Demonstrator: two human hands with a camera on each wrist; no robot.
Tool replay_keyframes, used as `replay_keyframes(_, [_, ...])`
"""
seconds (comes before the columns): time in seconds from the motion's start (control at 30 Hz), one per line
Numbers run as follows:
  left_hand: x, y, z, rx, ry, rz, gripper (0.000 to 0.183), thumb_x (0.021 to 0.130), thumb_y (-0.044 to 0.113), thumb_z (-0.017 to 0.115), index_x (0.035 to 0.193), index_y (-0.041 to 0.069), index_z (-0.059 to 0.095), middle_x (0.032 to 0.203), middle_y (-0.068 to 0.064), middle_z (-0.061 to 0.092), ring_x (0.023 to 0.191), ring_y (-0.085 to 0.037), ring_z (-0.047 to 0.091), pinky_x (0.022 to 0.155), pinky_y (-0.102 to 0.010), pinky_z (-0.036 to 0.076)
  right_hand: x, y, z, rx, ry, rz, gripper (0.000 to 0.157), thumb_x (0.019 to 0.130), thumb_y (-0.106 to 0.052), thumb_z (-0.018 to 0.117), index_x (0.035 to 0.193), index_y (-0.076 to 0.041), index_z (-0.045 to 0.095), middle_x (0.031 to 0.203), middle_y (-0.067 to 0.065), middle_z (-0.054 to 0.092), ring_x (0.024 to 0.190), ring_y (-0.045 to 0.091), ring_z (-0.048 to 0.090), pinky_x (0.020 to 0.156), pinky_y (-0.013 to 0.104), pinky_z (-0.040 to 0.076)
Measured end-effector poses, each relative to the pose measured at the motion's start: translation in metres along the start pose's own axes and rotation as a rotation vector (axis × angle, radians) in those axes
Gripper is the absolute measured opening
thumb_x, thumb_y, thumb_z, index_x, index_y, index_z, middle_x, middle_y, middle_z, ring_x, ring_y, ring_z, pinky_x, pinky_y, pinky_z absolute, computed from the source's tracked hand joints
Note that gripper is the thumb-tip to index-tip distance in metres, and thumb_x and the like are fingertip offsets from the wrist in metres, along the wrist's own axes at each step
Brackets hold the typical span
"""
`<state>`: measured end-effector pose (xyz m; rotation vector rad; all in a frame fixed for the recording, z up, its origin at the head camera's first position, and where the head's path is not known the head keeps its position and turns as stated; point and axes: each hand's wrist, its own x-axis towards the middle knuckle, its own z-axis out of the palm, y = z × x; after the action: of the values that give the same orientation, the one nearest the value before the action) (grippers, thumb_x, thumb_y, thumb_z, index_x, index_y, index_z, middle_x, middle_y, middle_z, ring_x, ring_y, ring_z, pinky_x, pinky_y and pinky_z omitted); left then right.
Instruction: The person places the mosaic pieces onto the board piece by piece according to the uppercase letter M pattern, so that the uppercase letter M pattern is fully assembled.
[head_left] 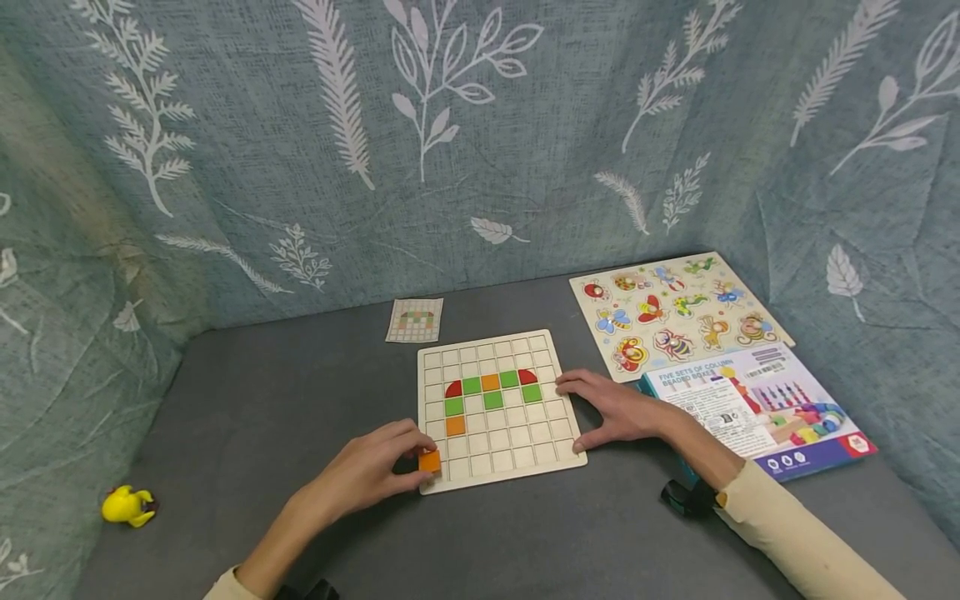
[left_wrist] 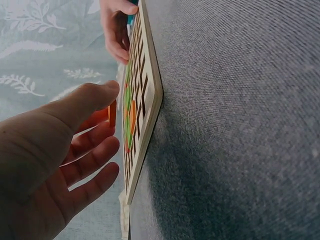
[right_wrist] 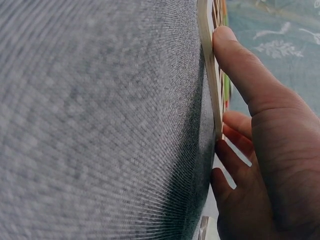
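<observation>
My left hand [head_left: 367, 467] pinches a square orange tile [head_left: 430, 462] between thumb and fingers, at the lower left edge of a pale wooden grid board [head_left: 521, 435]. In the left wrist view that tile [left_wrist: 112, 114] stands on edge beside the board. Several green tiles [head_left: 492, 400], orange tiles [head_left: 455, 426] and two rounded red tiles [head_left: 527, 377] lie in the board's squares, forming an arch. Along the right edge rests my right hand [head_left: 617, 407], thumb at the near corner and fingertips farther up. The right wrist view shows its thumb [right_wrist: 245, 65] touching the rim.
Behind the board lies a small pattern card [head_left: 415, 321] with a similar coloured arch. To the right, a bead-set box [head_left: 757, 408] sits in front of an insect puzzle board [head_left: 645, 287]. A yellow toy [head_left: 127, 506] is at the far left. A leaf-print curtain [head_left: 480, 200] hangs behind the table.
</observation>
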<state>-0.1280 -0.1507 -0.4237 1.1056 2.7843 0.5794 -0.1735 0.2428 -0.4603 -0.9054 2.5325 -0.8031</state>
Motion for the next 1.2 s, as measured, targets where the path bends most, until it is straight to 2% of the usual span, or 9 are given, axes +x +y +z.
replay_keyframes(0.3, [0.009,0.001,0.001,-0.020,-0.031,0.014,0.026,0.085,0.031,0.075,0.108,0.020,0.068,0.097,0.011,0.059,0.082,-0.002,0.055,0.066,-0.017,0.044,0.000,0.000,0.000,0.002,0.003,-0.007,0.081,0.079,-0.052,0.075,0.142,-0.011,0.045,0.150,0.005,0.036,0.139,0.024,0.038,0.107,0.047,0.040])
replay_keyframes(0.57, [0.021,0.001,0.003,-0.025,-0.049,0.055,0.028,0.086,0.031,0.073,0.111,0.019,0.068,0.100,0.009,0.060,0.084,-0.004,0.055,0.067,-0.017,0.045,0.000,0.001,0.001,0.000,0.001,-0.006,0.082,0.078,-0.053,0.075,0.142,-0.011,0.045,0.150,0.004,0.036,0.139,0.023,0.038,0.108,0.047,0.039])
replay_keyframes(0.73, [0.031,0.003,0.003,0.000,-0.041,0.092,0.029,0.086,0.032,0.074,0.112,0.019,0.069,0.099,0.009,0.059,0.080,-0.005,0.052,0.063,-0.015,0.041,0.001,0.001,0.000,-0.003,0.001,-0.003,0.082,0.078,-0.053,0.075,0.142,-0.012,0.045,0.150,0.004,0.036,0.139,0.023,0.038,0.108,0.047,0.039])
replay_keyframes(0.97, [0.047,0.009,0.006,0.037,-0.029,0.120,0.027,0.085,0.035,0.074,0.108,0.021,0.068,0.097,0.010,0.060,0.081,-0.001,0.052,0.066,-0.017,0.043,0.001,0.001,0.000,0.004,0.000,-0.006,0.082,0.078,-0.052,0.076,0.142,-0.011,0.045,0.150,0.004,0.036,0.139,0.023,0.038,0.108,0.047,0.039])
replay_keyframes(1.2, [0.060,0.015,0.010,0.064,-0.040,0.135,0.027,0.086,0.037,0.073,0.107,0.021,0.069,0.097,0.009,0.061,0.078,-0.003,0.052,0.063,-0.016,0.042,0.000,0.001,0.000,-0.006,0.002,-0.018,0.081,0.079,-0.052,0.075,0.142,-0.011,0.045,0.150,0.005,0.036,0.140,0.024,0.038,0.108,0.047,0.039])
